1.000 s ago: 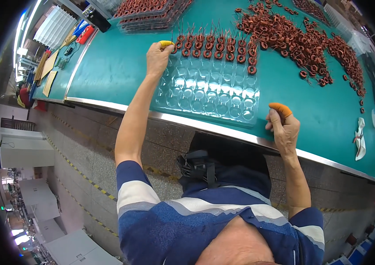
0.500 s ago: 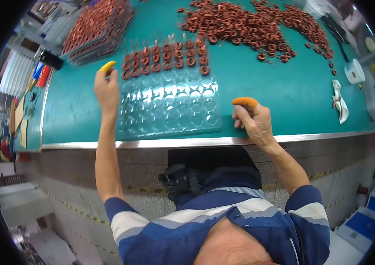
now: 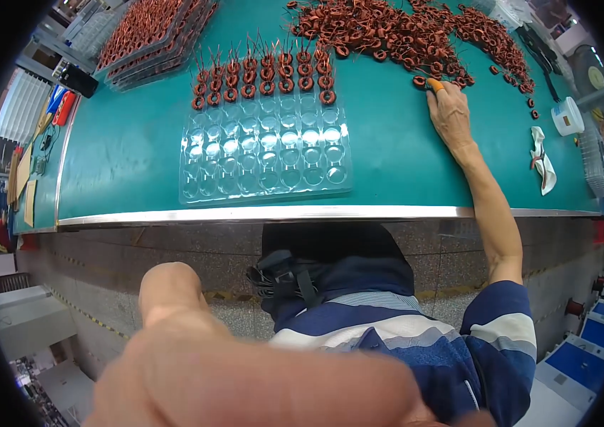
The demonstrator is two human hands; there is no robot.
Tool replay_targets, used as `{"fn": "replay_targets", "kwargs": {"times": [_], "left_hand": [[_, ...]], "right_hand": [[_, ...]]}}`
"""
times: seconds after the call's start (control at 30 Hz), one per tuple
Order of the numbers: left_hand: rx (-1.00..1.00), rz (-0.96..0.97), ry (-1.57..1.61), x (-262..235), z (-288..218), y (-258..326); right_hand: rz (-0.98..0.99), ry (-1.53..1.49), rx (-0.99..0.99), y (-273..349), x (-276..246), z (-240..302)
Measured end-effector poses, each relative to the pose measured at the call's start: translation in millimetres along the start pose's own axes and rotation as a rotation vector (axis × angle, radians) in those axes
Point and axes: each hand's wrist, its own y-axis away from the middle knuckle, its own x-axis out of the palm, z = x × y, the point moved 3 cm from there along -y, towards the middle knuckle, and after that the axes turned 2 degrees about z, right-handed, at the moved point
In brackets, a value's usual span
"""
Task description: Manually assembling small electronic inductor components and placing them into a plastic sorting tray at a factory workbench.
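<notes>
My right hand (image 3: 450,114) reaches to the near edge of a heap of copper-wound ring coils (image 3: 387,32). An orange finger cot (image 3: 436,85) covers one fingertip, which is bent down against a ring coil (image 3: 419,82); the other fingertips are partly hidden among the coils. My left hand (image 3: 266,388) is raised very close to the camera, large and blurred, and its fingers cannot be made out. Left of centre on the green table lies a clear plastic tray (image 3: 348,171) with round pockets. Coils with upright wire ends (image 3: 266,75) fill its far rows; the nearer pockets hold nothing.
Stacked trays full of coils (image 3: 149,43) stand at the far left, beside a black cylinder (image 3: 76,78). To the right lie a white cloth (image 3: 542,160) and a white tub (image 3: 568,116). A metal strip (image 3: 266,213) edges the table's front.
My right hand has moved forward and right, from beside the tray to the coil heap. My left hand has left the tray's left side and come up close to the camera. The view has shifted slightly.
</notes>
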Motion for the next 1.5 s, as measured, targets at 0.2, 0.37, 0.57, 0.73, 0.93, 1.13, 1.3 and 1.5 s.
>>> {"fn": "replay_targets", "kwargs": {"times": [0.2,0.37,0.57,0.73,0.93,1.13,1.3,1.5], "left_hand": [[-0.076,0.23,0.038,27,-38,-5],[-0.111,0.421,0.089,12,-65,16],[-0.222,0.588,0.017,29,-87,-7],[-0.287,0.774,0.041,25,-108,14],[0.06,-0.374,0.359,52,-51,56],[-0.071,0.033,0.246,76,31,79],[-0.292,0.097,0.371,99,71,98],[-0.495,-0.009,0.626,125,106,94]], "right_hand": [[-0.009,-0.088,-0.036,5,-10,-8],[0.035,-0.109,-0.057,5,-1,-3],[0.047,-0.108,-0.046,11,-15,-1],[0.04,-0.135,-0.109,11,0,-1],[0.061,-0.14,-0.187,9,-4,-1],[0.123,-0.168,-0.138,11,-17,12],[0.096,-0.193,-0.118,10,-10,17],[-0.143,-0.389,-0.318,10,-64,73]]}}
